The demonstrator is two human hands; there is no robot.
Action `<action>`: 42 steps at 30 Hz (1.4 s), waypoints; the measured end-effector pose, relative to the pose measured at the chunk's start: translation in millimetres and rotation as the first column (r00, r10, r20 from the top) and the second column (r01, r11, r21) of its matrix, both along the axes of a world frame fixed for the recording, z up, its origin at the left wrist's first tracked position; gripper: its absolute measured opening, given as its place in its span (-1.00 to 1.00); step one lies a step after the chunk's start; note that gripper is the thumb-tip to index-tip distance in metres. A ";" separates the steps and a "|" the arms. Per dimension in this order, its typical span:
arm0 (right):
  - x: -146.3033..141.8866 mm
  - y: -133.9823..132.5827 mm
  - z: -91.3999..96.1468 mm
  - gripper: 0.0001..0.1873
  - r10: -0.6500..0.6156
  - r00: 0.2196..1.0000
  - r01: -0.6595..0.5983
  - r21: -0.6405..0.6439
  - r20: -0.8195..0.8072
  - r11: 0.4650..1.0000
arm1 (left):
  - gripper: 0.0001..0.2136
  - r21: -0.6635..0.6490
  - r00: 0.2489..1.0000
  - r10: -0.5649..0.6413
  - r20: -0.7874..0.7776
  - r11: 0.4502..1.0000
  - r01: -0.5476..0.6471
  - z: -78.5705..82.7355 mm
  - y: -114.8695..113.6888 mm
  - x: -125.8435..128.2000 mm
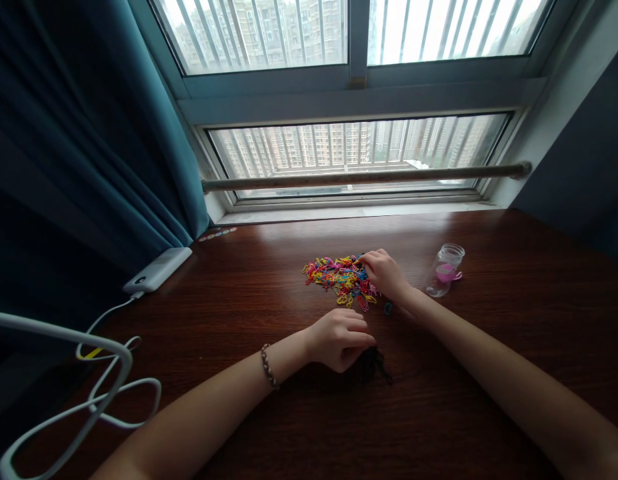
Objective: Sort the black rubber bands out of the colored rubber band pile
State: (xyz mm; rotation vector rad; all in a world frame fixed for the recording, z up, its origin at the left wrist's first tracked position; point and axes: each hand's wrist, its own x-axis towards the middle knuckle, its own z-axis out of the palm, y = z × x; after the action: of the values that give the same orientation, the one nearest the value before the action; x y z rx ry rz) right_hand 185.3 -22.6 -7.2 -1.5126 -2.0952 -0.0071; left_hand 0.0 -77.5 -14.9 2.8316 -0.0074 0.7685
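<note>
A heap of small bright loops [341, 277], in pink, yellow, red and blue, lies on the brown wooden table; they look like little rubber bands or plastic clips. My right hand [385, 273] reaches over the heap's right edge, fingers closed in a pinch. Whatever sits between those fingertips is too small to name. Nearer to me, my left hand [343, 339] rests low over the table with its fingers curled closed. Beside its fingertips lies a small bunch of black loops [375, 368], partly hidden by the hand. One dark teal loop [387, 308] lies apart, below my right wrist.
A clear jar [441, 270] with a pink ribbon stands tilted-looking to the right of my right forearm. At the left are a white power strip [159, 270], a looped white cable [123, 373] and a blue curtain [113, 133]. A rail [363, 178] crosses the window behind the table.
</note>
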 end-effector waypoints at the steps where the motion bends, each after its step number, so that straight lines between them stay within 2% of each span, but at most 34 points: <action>1: -2.9 6.0 0.8 -0.72 -0.025 1.000 0.025 -0.003 0.018 1.000 | -0.85 0.007 1.000 0.011 0.005 1.000 -0.011 -0.1 0.5 -0.2; 5: -15.0 26.0 -0.2 -0.73 -0.128 0.987 0.135 -0.076 0.095 0.988 | -0.88 0.049 0.997 0.070 0.029 0.996 -0.072 -2.1 3.2 -1.3; 9: -21.8 37.1 -5.4 -0.74 -0.196 0.976 0.206 -0.115 0.094 0.972 | -0.87 0.084 0.986 0.167 0.029 0.982 -0.169 -2.3 10.5 -5.1; 14: -18.8 38.5 -6.7 -0.77 -0.204 0.978 0.209 -0.138 0.045 0.968 | -0.86 -0.013 0.929 0.350 0.121 0.936 -0.351 0.7 29.4 -13.9; 17: -12.2 32.6 -5.3 -0.80 -0.205 0.979 0.205 -0.138 0.014 0.969 | -0.88 -0.137 0.831 0.512 0.217 0.859 -0.494 0.1 45.3 -19.0; 22: 1.2 23.7 -3.6 -0.83 -0.224 0.967 0.203 -0.165 -0.122 0.965 | -0.89 -0.299 0.616 0.742 0.265 0.670 -0.680 -2.2 69.5 -21.5; 24: 4.8 23.1 -3.7 -0.85 -0.227 0.953 0.191 -0.181 -0.201 0.965 | -0.89 -0.284 0.585 0.772 0.247 0.635 -0.718 -2.2 78.0 -19.4; 31: 8.5 23.8 -1.1 -0.88 -0.205 0.920 0.143 -0.201 -0.333 0.969 | -0.93 -0.156 0.598 0.788 0.145 0.615 -0.773 -8.6 106.1 -9.7; 39: 13.8 13.1 2.5 -0.76 -0.114 0.884 0.034 -0.179 -0.454 0.983 | -0.93 -0.174 0.533 0.838 0.118 0.546 -0.820 -21.6 111.8 -16.8; 42: 13.2 9.0 7.2 -0.75 -0.119 0.833 -0.028 -0.256 -0.541 0.966 | -0.94 -0.202 0.501 0.860 0.096 0.509 -0.836 -22.5 113.3 -16.8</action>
State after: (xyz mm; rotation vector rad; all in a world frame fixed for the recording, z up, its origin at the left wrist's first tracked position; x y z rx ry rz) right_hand 198.5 -13.6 0.0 -1.4790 -1.6266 0.6353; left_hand -16.8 35.8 -37.5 2.4756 1.4751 1.1289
